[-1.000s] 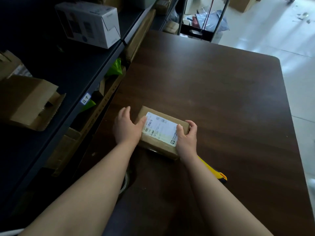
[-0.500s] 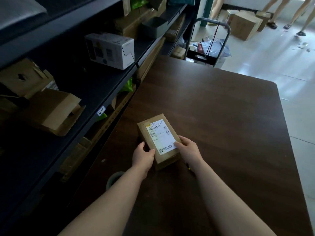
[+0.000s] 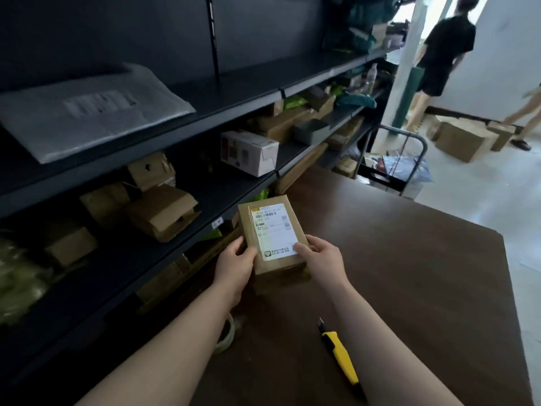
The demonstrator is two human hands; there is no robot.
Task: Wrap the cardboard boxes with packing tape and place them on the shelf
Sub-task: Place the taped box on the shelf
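A small cardboard box [image 3: 265, 221] with a white shipping label on top is held above the dark wooden table [image 3: 409, 273]. My left hand [image 3: 235, 266] grips its near left edge and my right hand [image 3: 320, 257] grips its near right corner, thumb on the label. The box points away from me toward the dark metal shelf [image 3: 187, 230] on the left. A roll of clear packing tape [image 3: 227, 335] lies on the table, mostly hidden under my left forearm.
A yellow utility knife [image 3: 341, 357] lies on the table near my right forearm. The shelves hold several cardboard boxes, a white box [image 3: 250, 152] and a grey padded mailer [image 3: 87, 112]. A trolley [image 3: 395, 168] stands past the table. A person [image 3: 442, 51] stands at the back right.
Both hands have lifted the box off the table and turned it lengthwise. My view has risen toward the shelves, and the knife now shows in full.
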